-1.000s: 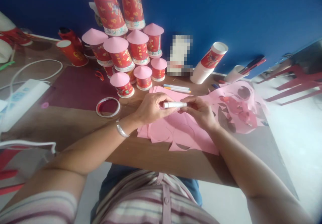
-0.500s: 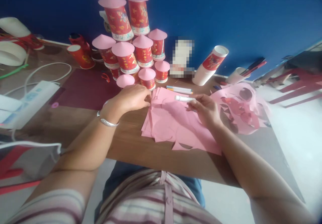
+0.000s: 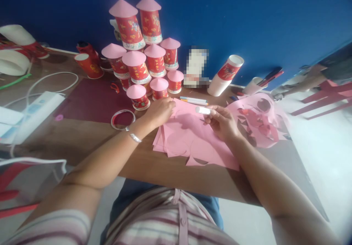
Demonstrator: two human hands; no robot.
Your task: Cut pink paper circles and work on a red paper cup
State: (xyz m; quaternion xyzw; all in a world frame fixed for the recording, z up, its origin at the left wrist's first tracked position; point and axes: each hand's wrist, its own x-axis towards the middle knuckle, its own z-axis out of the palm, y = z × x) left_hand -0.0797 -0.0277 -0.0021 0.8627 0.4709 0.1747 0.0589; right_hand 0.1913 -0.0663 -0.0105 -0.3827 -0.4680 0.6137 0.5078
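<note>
My right hand is closed round a short white tube, thick like a glue stick, above pink paper sheets. A thin dark tip shows under its fingers; I cannot tell what it belongs to. Over the upper left corner of the sheets, my left hand has its fingers curled together, and whatever they hold is hidden. The sheets lie stacked, with curved outlines and a cut-out notch at the front. Behind them rest two slim markers. Just beyond the left hand stands a small red cup with a pink cone roof.
Several red cups with pink cone roofs are stacked at the wall. Tilted white cups stand right of them, near a pen cup. Pink scraps lie at right. A ring, a power strip and a cable are at left.
My left hand has moved right onto the paper's corner, uncovering the small roofed cup and the ring. The right hand still holds the white tube. The view has tilted up slightly.
</note>
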